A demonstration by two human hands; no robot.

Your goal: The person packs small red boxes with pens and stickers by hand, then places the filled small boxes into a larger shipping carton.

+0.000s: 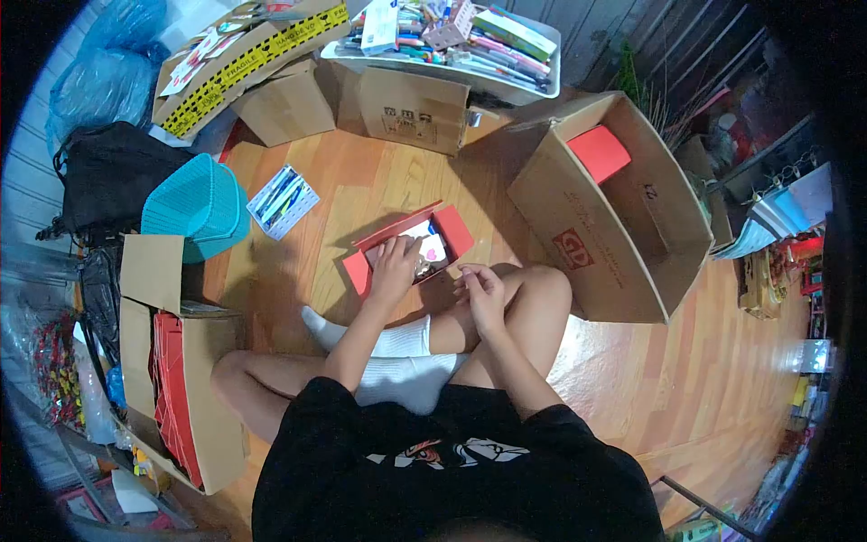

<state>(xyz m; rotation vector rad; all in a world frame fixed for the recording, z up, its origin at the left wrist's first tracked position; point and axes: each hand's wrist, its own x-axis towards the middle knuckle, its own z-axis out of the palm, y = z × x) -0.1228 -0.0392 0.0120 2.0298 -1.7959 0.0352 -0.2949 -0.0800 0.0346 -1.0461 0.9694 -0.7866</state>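
Note:
A small red cardboard box [358, 272] with raised flaps lies on the floor in front of my crossed legs. Inside it are a white card with a pink heart [433, 249] and some brownish filling that I cannot make out clearly. My left hand [395, 264] reaches over the box's left part, its fingers stretched out and resting on the contents. Just right of the box, above my shin, my right hand [482, 294] is held with curled fingers pressed together. Whatever it may hold is hidden or too small to name.
A large carton [587, 217] at right holds a red box [599, 154]. At left stand an open carton [217, 397] with red flat boxes and a turquoise basket [194, 203]. A pack of pens [283, 201] lies on the floor. Behind, a white bin [433, 65] overflows with pens.

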